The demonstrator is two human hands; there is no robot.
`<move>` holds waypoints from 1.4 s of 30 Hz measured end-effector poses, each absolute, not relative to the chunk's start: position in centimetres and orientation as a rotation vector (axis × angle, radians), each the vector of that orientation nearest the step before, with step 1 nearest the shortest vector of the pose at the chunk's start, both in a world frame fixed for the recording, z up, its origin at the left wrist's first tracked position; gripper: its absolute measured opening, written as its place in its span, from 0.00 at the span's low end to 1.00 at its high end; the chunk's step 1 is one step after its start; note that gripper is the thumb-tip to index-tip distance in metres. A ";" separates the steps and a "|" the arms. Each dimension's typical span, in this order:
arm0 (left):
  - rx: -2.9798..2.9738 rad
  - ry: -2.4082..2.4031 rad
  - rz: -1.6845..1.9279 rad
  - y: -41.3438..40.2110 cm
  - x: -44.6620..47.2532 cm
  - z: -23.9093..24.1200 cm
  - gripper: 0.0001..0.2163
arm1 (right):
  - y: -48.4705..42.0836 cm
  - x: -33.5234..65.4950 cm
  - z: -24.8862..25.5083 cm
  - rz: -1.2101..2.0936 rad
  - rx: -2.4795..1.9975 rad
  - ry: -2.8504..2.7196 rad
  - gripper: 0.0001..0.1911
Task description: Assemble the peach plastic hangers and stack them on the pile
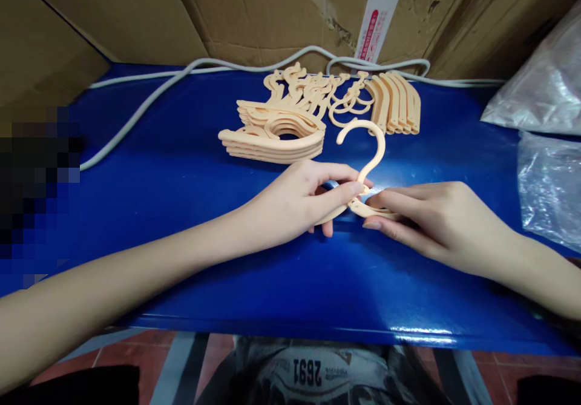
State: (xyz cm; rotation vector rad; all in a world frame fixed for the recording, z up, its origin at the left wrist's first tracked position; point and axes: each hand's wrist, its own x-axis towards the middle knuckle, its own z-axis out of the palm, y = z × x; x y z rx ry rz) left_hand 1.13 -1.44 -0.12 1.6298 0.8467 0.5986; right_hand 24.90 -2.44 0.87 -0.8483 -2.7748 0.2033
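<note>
My left hand (295,196) is closed around a cream plastic hanger (379,148), its thumb pressed near the base of the upright hook. My right hand (442,220) pinches a short cream hanger arm (363,209) that meets the hook piece at the centre. Fingers hide much of both sides of the hanger. Just beyond my hands lies a stack of cream hanger pieces (272,146) with loose hooks (297,84) behind it. To the right of those are ring-shaped pieces (348,107) and a row of curved hanger arms (394,105).
A white cable (195,66) snakes along the back of the blue table (254,284). Cardboard boxes (267,17) form a wall behind. Clear plastic bags (544,90) sit at the right. A printed sack (313,372) shows below the front edge.
</note>
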 end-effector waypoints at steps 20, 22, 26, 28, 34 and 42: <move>1.429 0.895 0.574 -1.0 1.0 0.5 0.15 | -1.5 25.6 1.3 0.137 -0.953 -2.758 0.23; 1.427 0.878 0.545 -0.9 0.9 0.3 0.15 | -1.5 25.7 1.4 0.085 -0.930 -2.757 0.22; 1.412 0.844 0.519 -0.6 0.8 0.0 0.14 | -1.7 25.6 1.3 -0.089 -0.901 -2.766 0.21; 1.403 0.817 0.516 -0.4 0.7 -0.1 0.13 | -1.8 25.7 1.3 -0.155 -0.898 -2.767 0.20; 1.374 0.788 0.484 -0.1 0.5 -0.1 0.11 | -1.8 25.7 1.1 -0.246 -0.931 -2.778 0.19; 1.389 0.769 0.511 0.0 0.6 -0.1 0.09 | -1.9 25.8 1.4 -0.299 -0.933 -2.774 0.20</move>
